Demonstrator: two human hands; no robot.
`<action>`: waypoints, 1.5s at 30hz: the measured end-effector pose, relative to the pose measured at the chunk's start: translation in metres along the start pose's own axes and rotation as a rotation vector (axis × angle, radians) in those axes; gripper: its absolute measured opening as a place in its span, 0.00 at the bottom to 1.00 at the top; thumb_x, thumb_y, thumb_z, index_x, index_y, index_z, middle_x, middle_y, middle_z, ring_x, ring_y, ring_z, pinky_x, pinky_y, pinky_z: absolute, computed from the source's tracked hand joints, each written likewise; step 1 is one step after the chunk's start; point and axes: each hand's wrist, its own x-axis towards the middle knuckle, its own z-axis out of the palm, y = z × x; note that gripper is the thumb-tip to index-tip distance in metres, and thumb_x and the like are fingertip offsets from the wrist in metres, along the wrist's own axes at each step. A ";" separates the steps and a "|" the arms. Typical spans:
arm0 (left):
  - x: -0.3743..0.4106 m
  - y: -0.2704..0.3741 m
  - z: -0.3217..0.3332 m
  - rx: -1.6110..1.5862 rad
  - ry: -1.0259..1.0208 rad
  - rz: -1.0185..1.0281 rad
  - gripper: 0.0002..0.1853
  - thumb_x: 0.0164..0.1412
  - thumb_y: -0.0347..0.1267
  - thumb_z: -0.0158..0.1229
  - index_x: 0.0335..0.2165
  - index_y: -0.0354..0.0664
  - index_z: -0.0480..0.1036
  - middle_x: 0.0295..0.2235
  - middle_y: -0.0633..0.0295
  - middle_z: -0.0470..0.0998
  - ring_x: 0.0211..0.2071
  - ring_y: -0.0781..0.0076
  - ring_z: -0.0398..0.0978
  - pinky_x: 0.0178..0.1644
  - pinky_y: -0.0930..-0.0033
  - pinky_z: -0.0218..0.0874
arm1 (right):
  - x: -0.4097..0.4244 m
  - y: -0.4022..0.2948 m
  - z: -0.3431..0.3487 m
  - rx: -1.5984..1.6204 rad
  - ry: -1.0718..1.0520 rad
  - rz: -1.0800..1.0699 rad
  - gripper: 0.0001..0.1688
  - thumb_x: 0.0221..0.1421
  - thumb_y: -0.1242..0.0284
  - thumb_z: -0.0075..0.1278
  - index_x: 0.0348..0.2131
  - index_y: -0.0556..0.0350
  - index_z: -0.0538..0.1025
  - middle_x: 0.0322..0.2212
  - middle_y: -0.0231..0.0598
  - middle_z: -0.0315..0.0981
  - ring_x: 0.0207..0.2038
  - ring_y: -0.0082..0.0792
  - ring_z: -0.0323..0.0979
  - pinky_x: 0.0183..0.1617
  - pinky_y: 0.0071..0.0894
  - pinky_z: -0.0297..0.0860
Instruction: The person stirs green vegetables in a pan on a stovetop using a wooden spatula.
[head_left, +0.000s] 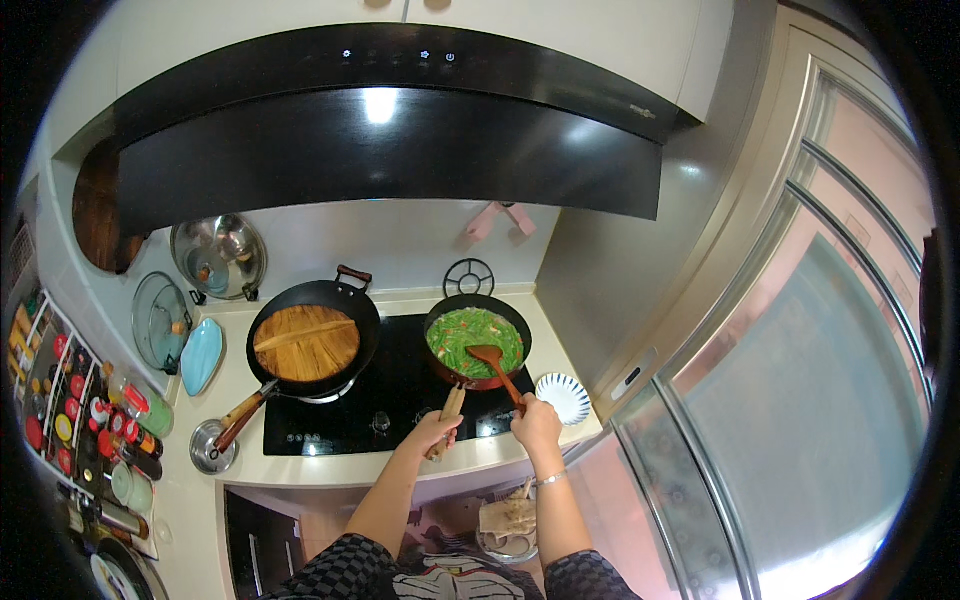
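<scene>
My left hand (437, 435) is closed around the light wooden handle (452, 403) of a frying pan (527, 328) on the right side of the black glass cooktop. Green vegetable strips with small orange bits (465, 330) fill the pan. In my right hand (537, 421) is a reddish-brown wooden spatula (487, 353), its blade resting on the vegetables. Just right of that hand sits a white plate with blue rim stripes (563, 399). At the left of the cooktop, a black wok (370, 319) holds a round wooden lid (306, 343).
The black range hood (390, 150) hangs above. A steel bowl (204, 448) sits below the wok's handle. Pot lids (159, 322) and a blue dish (202, 358) lean at the left wall, near racked jars and bottles (124, 442). A sliding door (787, 360) stands right.
</scene>
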 end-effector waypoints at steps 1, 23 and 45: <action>0.002 0.000 0.001 0.013 -0.009 0.010 0.13 0.55 0.36 0.58 0.26 0.41 0.63 0.18 0.66 0.67 0.16 0.78 0.65 0.19 0.73 0.60 | 0.002 -0.001 -0.004 0.021 0.012 0.002 0.11 0.42 0.71 0.52 0.31 0.53 0.74 0.23 0.51 0.73 0.30 0.51 0.73 0.34 0.47 0.69; -0.004 -0.025 0.031 -0.337 0.019 -0.079 0.11 0.56 0.36 0.56 0.35 0.43 0.64 0.20 0.63 0.68 0.18 0.73 0.68 0.18 0.72 0.60 | 0.037 -0.016 0.015 0.018 0.065 -0.008 0.14 0.42 0.72 0.52 0.33 0.54 0.75 0.26 0.51 0.74 0.33 0.50 0.73 0.36 0.46 0.69; -0.017 -0.027 0.048 0.362 0.320 0.122 0.26 0.59 0.45 0.51 0.46 0.36 0.60 0.29 0.58 0.73 0.20 0.77 0.70 0.21 0.70 0.63 | 0.039 -0.050 0.021 0.004 -0.064 -0.043 0.15 0.41 0.70 0.52 0.34 0.54 0.75 0.27 0.52 0.74 0.32 0.50 0.74 0.35 0.44 0.71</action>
